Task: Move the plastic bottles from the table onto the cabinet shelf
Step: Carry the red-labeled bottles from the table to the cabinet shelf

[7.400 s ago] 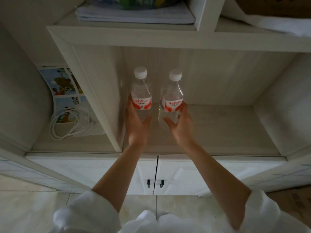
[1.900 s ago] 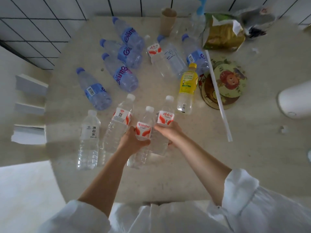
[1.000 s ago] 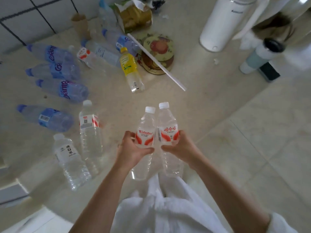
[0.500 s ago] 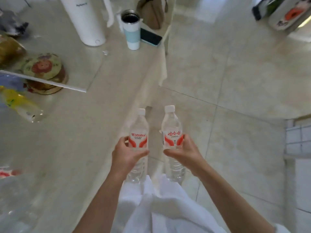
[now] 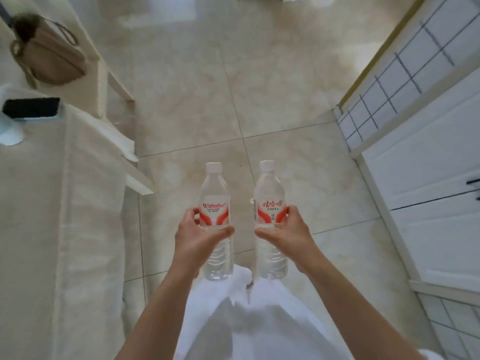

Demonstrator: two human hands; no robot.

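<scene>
Table's slid left; left hand (image 5: 197, 237) and right hand (image 5: 288, 231) each clutch a water bottle (image 5: 215, 222) — blurry, but a loose fingertip hold could drop one.

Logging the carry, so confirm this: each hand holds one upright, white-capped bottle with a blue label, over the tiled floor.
Wrong on one point: the labels are red and white, not blue. The head view shows the left hand and the right hand each holding one upright, white-capped bottle over the tiled floor.

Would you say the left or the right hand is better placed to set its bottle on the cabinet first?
Right, probably. The right hand holds its bottle upright on the side nearer the white cabinet; the left hand is nearer the table.
</scene>
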